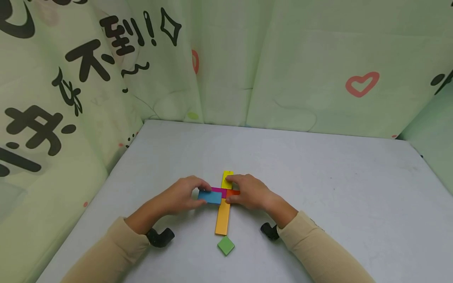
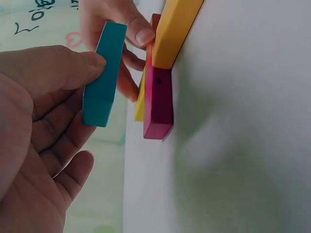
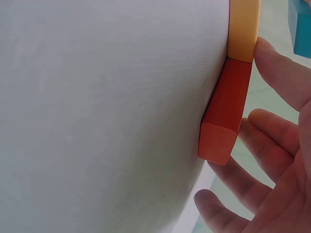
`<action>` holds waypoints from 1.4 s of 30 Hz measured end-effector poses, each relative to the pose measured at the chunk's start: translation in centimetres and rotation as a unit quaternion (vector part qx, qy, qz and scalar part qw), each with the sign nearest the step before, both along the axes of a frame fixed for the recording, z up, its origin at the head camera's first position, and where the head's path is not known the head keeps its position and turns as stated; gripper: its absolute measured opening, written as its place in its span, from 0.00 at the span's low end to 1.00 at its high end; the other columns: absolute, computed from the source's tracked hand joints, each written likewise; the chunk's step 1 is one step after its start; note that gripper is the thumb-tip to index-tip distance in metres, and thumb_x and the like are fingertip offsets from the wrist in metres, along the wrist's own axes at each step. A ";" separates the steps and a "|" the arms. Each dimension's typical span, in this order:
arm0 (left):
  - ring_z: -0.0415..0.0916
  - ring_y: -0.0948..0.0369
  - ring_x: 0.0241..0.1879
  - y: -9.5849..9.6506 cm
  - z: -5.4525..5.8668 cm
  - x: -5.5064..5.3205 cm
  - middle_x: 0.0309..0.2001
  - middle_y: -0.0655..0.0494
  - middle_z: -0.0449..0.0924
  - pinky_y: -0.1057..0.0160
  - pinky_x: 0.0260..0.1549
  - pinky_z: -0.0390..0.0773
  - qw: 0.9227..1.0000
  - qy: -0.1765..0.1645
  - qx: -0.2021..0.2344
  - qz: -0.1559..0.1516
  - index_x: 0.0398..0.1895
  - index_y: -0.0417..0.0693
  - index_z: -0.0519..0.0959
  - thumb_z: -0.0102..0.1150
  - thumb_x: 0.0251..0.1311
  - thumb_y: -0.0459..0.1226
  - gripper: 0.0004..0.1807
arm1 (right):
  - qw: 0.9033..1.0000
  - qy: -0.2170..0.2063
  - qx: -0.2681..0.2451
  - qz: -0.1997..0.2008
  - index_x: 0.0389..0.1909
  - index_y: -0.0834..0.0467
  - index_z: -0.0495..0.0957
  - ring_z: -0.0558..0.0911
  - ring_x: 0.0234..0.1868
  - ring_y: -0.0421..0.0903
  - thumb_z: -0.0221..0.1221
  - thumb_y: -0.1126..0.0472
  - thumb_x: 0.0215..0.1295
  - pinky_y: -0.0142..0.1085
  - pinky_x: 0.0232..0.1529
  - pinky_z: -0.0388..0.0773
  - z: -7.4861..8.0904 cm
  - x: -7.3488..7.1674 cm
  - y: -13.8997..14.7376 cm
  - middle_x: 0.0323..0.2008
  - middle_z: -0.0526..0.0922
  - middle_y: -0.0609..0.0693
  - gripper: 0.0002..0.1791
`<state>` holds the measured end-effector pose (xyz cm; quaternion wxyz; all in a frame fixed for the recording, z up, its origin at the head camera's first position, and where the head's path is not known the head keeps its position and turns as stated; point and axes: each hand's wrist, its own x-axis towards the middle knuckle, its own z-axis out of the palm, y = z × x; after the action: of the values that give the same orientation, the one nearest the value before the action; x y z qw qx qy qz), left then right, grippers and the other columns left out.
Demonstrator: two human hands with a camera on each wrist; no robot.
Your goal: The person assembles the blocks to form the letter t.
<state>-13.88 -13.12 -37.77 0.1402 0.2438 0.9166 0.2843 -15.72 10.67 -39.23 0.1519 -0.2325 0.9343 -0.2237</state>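
My left hand (image 1: pixel 184 193) pinches a flat blue block (image 1: pixel 210 197) between thumb and fingers; in the left wrist view the blue block (image 2: pixel 104 77) is raised off the table. Below and beside it a magenta block (image 1: pixel 220 191) lies against a red-orange block (image 1: pixel 232 193). A yellow block (image 1: pixel 227 184) points away from them, and a long amber block (image 1: pixel 223 218) runs toward me. My right hand (image 1: pixel 251 192) rests over this cross shape, index fingertip on the yellow block, thumb at the amber block's end. In the right wrist view its fingers reach loosely behind the red-orange block (image 3: pixel 226 97).
A green square block (image 1: pixel 226 245) lies turned like a diamond just before the amber block's near end. The white table (image 1: pixel 318 177) stretches to both sides. Printed curtains (image 1: pixel 297 70) hang behind it and at the left. Black wrist-worn devices (image 1: pixel 161 237) sit under the sleeves.
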 end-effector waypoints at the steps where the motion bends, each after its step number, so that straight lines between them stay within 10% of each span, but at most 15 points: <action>1: 0.73 0.56 0.51 0.0 0.0 0.1 0.49 0.54 0.79 0.56 0.53 0.78 1.000 0.001 0.001 -0.003 0.51 0.46 0.81 0.71 0.59 0.34 0.17 | 1.000 -0.001 0.001 0.000 0.69 0.58 0.71 0.71 0.65 0.57 0.69 0.51 0.62 0.49 0.63 0.71 0.0 0.0 0.0 0.65 0.75 0.55 0.37; 42: 0.72 0.70 0.48 3.9 -1.0 4.3 0.45 0.68 0.80 0.70 0.51 0.75 0.986 -0.044 0.047 -0.153 0.48 0.49 0.82 0.73 0.57 0.38 0.16 | 1.000 0.017 -0.002 0.014 0.68 0.60 0.71 0.74 0.62 0.57 0.69 0.52 0.62 0.50 0.60 0.73 -0.3 -0.2 0.2 0.63 0.77 0.56 0.36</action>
<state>-9.54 -9.23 -38.80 0.2111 0.3747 0.8471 0.3123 -15.93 10.86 -39.51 0.1383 -0.2501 0.9328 -0.2194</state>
